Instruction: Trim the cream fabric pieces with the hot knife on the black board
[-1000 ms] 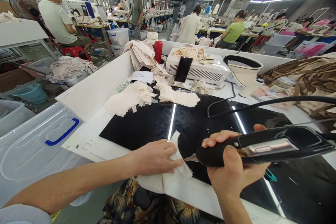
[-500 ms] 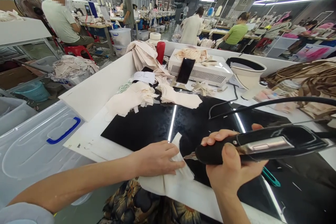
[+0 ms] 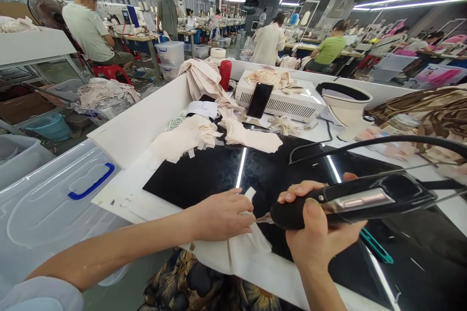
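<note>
My left hand presses and pinches a strip of white fabric at the near edge of a glossy black sheet. My right hand is wrapped round a black handheld electric tool, whose narrow metal tip points left at the fabric beside my left fingertips. A cable runs from the tool to the right. Beyond my hands lie two stacks of cream fabric pieces, one on the left and one in the middle. A teal tool lies right of my right hand.
A phone leans against a white vented box. Near them stand a red cylinder and a cream round container. Brown straps heap at the right. A clear bin lid is at left; people sit and stand farther back.
The view has shifted slightly. My left fingers have moved a little on the fabric, and the tool has tilted slightly in my right hand. A standing person in the background has turned.
</note>
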### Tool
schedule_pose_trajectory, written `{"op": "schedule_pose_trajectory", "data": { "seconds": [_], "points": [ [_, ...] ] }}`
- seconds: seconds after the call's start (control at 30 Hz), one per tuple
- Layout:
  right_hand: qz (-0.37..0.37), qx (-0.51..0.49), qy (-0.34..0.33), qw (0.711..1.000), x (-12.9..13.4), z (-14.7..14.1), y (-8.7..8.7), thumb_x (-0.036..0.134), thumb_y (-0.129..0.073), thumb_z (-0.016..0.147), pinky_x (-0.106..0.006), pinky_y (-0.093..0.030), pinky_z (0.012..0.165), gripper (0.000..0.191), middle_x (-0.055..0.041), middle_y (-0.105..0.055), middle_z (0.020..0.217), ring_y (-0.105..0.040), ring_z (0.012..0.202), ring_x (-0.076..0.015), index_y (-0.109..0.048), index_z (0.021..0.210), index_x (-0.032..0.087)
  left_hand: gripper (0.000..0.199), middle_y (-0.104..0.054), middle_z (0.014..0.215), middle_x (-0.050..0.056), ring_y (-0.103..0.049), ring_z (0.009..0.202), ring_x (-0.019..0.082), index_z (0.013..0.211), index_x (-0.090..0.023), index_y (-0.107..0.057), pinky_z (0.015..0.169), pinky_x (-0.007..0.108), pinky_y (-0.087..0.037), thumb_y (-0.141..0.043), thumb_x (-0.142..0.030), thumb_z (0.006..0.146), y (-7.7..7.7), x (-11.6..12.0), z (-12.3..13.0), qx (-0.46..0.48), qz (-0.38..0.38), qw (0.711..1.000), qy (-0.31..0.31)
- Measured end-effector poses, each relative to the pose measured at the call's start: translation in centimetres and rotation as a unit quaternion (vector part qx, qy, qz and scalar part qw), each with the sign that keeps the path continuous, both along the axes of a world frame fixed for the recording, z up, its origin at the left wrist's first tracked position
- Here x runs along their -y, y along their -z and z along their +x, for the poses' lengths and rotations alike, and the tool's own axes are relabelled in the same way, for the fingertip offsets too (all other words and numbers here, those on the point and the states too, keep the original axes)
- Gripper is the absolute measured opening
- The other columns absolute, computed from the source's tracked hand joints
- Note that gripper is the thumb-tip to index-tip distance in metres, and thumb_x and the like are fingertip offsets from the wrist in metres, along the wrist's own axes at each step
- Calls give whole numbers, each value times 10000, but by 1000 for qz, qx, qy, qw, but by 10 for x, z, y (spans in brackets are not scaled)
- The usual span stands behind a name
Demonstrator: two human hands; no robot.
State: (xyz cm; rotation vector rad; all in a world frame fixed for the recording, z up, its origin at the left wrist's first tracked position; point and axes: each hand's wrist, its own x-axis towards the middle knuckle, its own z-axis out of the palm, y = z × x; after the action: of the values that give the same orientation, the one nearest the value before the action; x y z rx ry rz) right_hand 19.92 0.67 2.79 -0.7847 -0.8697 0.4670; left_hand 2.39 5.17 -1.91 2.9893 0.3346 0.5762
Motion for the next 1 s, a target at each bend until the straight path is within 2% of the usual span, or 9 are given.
{"op": "schedule_pose_trajectory", "data": {
  "seconds": [0.07, 0.2, 0.3, 0.53, 0.83, 1.0],
  "points": [
    [0, 1, -1, 1000, 0, 0, 1, 186, -784, 821, -316, -577, 565, 603, 76, -693, 794, -617, 592, -137, -513, 1339, 335, 195, -677, 1133, 92, -643, 1110, 197, 1060, -124, -671, 1150, 367, -440, -490, -193, 1083, -5, -7, 4, -3, 6, 1000, 23],
    [-2, -1, 1, 1000, 1, -1, 1, 182, -789, 822, -315, -579, 568, 618, 73, -696, 801, -621, 597, -138, -506, 1350, 336, 193, -685, 1165, 116, -632, 1136, 215, 1139, -96, -652, 1058, 312, -500, -501, -74, 1020, -7, -21, 9, -40, -18, 997, 64],
    [-3, 3, 4, 1000, 2, -1, 1, 188, -787, 827, -321, -579, 575, 613, 74, -694, 800, -619, 598, -139, -503, 1350, 335, 211, -692, 1153, 108, -631, 1105, 215, 1166, -119, -643, 993, 305, -525, -508, -64, 1014, -3, -25, 7, -54, -69, 994, 59],
    [-4, 13, 8, 1000, 3, 0, 1, 159, -777, 827, -330, -575, 575, 612, 72, -688, 807, -614, 609, -144, -504, 1353, 315, 223, -692, 1192, 128, -627, 1144, 230, 1182, -138, -663, 1001, 321, -518, -503, -90, 1035, 1, -28, -7, -33, -137, 988, 68],
    [7, 23, 15, 1000, 4, -1, 2, 145, -770, 837, -324, -582, 585, 604, 73, -688, 821, -612, 620, -139, -513, 1351, 330, 233, -682, 1275, 97, -652, 1150, 224, 1199, -152, -690, 882, 285, -543, -491, -173, 1079, -5, -23, -16, -49, -102, 992, 52],
    [3, 7, 10, 1000, 2, -2, -2, 148, -772, 827, -315, -584, 572, 607, 75, -692, 805, -613, 611, -139, -512, 1347, 324, 260, -664, 1330, 108, -648, 1171, 225, 1235, -161, -678, 957, 292, -533, -463, -189, 1092, -3, -20, -19, -68, -88, 993, 47]
  ]
}}
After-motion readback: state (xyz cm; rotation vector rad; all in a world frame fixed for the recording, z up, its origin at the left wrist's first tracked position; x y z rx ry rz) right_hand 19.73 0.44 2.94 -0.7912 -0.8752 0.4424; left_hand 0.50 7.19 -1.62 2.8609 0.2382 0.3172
